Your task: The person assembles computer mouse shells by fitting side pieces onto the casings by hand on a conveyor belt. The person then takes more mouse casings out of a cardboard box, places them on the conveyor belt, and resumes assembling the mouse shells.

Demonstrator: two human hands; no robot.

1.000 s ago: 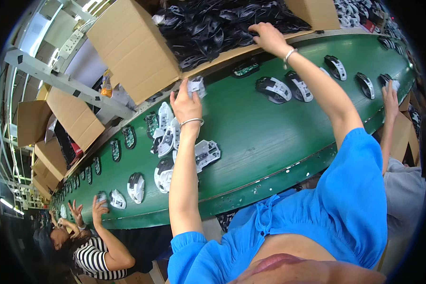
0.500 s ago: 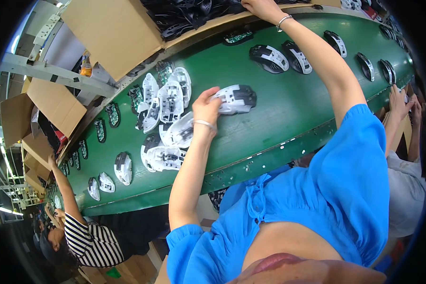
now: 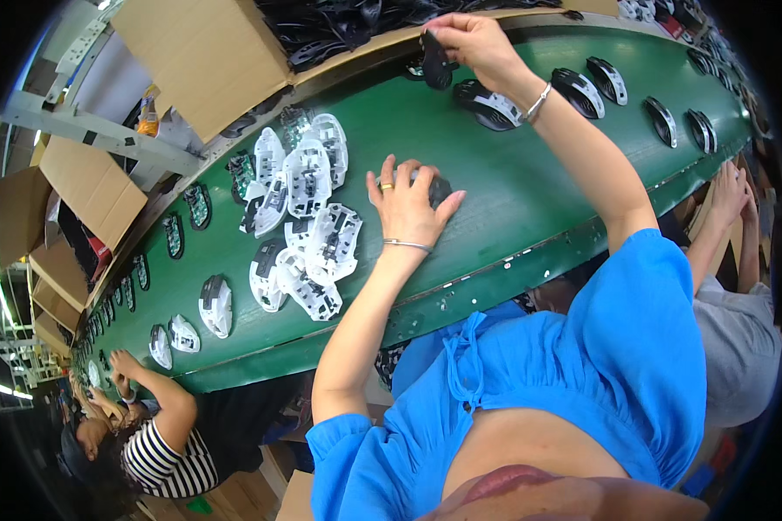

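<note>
On the green belt (image 3: 487, 200), my left hand (image 3: 404, 204) lies palm down, its fingers and thumb curved over a mouse shell (image 3: 441, 189). Mostly its dark end shows; the rest is under my palm. My right hand (image 3: 482, 54) pinches a black plastic mouse cover (image 3: 436, 62) by its upper end, above the belt's far edge. Just right of that cover lies a black-and-white mouse (image 3: 487, 104). Left of my left hand is a loose pile of white mouse shells (image 3: 308, 178), some overlapping.
A carton of black parts (image 3: 330, 30) stands beyond the belt. Circuit boards (image 3: 196, 207) line the belt's far left side. More mice (image 3: 578, 93) sit to the right. A co-worker in a striped shirt (image 3: 169, 451) is at left; another person's hands (image 3: 728, 193) are at right.
My right hand has come out of the carton with a black cover. My left hand has turned palm down over the mouse shell. The white shells beside it have shifted.
</note>
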